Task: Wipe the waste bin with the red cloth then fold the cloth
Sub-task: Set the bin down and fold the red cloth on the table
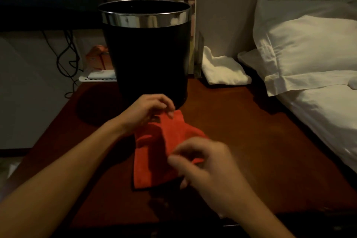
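Fingers (pixel 171 113) of left hand (pixel 148 110) pinched on the far edge of red cloth (pixel 154 152), just in front of waste bin (pixel 148 54). Fingers of right hand (pixel 204 162) curled over the cloth's near right edge, apparently gripping it, though blurred. Cloth rumpled between both hands, partly lifted at the far end, lower part resting on the dark worktop (pixel 251 141). Long axis running roughly away from the body, from near edge toward the bin. Left hand at the far end, right hand at the near end, so both equally in touch. Bin upright, beyond the cloth, close to the left hand but apart from it. Judged stage: folding. Next move probably bringing far edge toward near edge.
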Action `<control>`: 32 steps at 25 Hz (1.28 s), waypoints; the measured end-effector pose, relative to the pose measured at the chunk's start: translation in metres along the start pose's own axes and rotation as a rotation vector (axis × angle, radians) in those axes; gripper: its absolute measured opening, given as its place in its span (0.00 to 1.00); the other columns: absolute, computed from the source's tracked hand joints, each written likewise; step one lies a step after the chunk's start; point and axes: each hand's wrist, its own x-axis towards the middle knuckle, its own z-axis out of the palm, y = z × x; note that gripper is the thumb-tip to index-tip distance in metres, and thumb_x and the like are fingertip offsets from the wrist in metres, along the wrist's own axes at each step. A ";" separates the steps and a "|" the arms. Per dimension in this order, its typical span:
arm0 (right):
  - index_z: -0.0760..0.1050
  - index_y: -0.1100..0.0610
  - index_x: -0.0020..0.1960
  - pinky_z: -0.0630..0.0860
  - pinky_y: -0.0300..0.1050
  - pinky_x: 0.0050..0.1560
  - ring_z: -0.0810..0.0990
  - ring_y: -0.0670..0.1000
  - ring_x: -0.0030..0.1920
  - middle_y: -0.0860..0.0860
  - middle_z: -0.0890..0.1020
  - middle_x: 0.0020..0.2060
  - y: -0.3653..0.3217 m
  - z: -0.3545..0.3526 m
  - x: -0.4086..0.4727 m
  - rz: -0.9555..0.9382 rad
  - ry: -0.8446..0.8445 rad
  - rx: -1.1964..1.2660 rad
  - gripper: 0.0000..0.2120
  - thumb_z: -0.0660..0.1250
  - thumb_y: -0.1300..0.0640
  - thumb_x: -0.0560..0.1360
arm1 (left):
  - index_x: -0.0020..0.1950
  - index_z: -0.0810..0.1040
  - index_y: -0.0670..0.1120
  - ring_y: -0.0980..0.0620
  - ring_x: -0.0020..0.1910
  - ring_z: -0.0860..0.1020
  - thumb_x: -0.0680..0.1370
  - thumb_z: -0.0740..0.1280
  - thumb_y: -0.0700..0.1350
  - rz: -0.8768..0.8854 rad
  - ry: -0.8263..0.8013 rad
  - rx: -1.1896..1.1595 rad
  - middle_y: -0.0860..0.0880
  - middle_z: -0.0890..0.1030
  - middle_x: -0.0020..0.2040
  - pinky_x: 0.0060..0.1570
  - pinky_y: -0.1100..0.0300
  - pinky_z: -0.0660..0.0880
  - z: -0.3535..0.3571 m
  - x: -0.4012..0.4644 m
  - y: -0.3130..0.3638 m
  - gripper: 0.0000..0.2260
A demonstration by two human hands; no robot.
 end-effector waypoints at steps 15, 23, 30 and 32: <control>0.82 0.52 0.44 0.71 0.41 0.39 0.77 0.41 0.36 0.45 0.82 0.36 0.067 -0.035 0.106 0.120 -0.016 -0.544 0.07 0.79 0.54 0.70 | 0.41 0.80 0.47 0.64 0.25 0.73 0.72 0.73 0.44 -0.109 0.273 0.775 0.53 0.78 0.31 0.27 0.71 0.69 -0.020 -0.046 -0.033 0.03; 0.78 0.55 0.44 0.66 0.41 0.40 0.78 0.49 0.42 0.48 0.80 0.39 0.064 -0.020 0.148 0.095 0.029 -0.617 0.11 0.76 0.49 0.73 | 0.56 0.77 0.47 0.46 0.48 0.79 0.69 0.73 0.56 -0.231 0.415 1.018 0.47 0.79 0.49 0.51 0.52 0.76 -0.043 -0.027 -0.055 0.20; 0.77 0.55 0.38 0.70 0.40 0.29 0.75 0.46 0.26 0.50 0.78 0.28 0.076 -0.021 0.170 0.241 0.038 -0.292 0.09 0.74 0.63 0.74 | 0.41 0.78 0.48 0.53 0.37 0.76 0.68 0.75 0.39 -0.223 0.464 0.654 0.54 0.77 0.34 0.37 0.63 0.72 -0.043 -0.017 -0.050 0.08; 0.74 0.58 0.40 0.72 0.40 0.24 0.74 0.47 0.21 0.53 0.76 0.25 0.065 -0.031 0.157 0.167 0.076 0.041 0.10 0.70 0.70 0.75 | 0.39 0.76 0.48 0.57 0.34 0.74 0.69 0.73 0.33 -0.056 0.440 0.451 0.55 0.77 0.33 0.36 0.64 0.70 -0.039 -0.028 -0.029 0.11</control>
